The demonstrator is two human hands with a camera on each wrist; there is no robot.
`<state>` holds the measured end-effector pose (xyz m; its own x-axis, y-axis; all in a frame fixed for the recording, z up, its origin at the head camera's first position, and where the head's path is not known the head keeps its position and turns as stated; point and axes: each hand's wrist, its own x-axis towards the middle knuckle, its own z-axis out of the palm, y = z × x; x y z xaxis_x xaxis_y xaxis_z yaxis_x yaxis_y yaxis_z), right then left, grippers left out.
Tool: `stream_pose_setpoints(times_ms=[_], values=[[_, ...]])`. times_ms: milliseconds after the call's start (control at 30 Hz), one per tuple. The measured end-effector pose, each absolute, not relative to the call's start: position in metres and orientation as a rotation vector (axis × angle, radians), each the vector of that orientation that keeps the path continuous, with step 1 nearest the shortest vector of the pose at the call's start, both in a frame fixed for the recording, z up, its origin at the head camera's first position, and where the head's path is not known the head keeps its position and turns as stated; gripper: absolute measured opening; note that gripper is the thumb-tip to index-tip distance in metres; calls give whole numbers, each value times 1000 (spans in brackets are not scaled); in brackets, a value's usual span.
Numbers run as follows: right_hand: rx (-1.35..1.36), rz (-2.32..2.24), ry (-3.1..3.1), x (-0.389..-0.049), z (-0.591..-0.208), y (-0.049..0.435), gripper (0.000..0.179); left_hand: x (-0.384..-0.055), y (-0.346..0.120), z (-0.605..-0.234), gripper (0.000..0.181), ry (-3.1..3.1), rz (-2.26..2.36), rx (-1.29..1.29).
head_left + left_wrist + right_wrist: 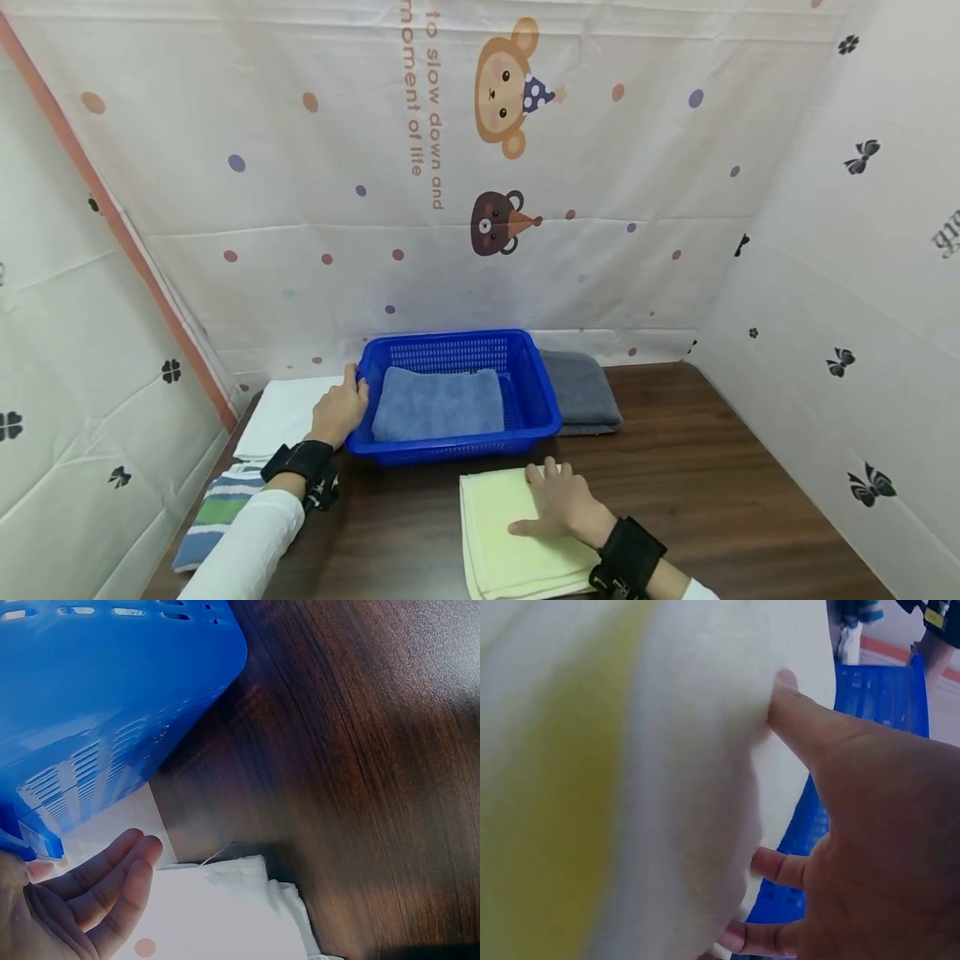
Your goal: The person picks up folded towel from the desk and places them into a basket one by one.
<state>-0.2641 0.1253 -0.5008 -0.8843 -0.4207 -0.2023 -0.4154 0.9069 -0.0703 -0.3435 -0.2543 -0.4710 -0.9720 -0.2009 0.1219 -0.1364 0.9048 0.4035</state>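
Note:
A blue plastic basket [450, 450] with slotted sides stands at the back of the table, a folded blue-grey towel [438, 406] lying inside. My left hand [341, 408] holds the basket's left rim; in the left wrist view several loosely bent fingers [112, 900] hang outside the basket wall [112, 697]. Toward the front lies a folded pale yellow towel [498, 533]. My right hand [562, 504] rests on that towel's upper right part, fingers spread and thumb pointing left. In the right wrist view, the fingertips [769, 862] are right at the towel's edge.
Left of the basket lies a folded white towel [281, 417], with a striped blue, green and white towel [217, 512] in front of it. A folded dark grey towel [581, 392] sits right of the basket. Printed cloth walls [600, 275] surround the brown wooden table [712, 483].

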Motion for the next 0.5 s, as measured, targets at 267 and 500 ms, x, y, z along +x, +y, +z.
stream_pose_setpoints(times_ms=[267,500], values=[[-713,-71,2905,-263,-505,102,89,-340,-255,-469,46,-2887,-584,216],[-701,-463,2811,-262,-499,99,56,-337,-256,-465,35,-2750,-409,131]])
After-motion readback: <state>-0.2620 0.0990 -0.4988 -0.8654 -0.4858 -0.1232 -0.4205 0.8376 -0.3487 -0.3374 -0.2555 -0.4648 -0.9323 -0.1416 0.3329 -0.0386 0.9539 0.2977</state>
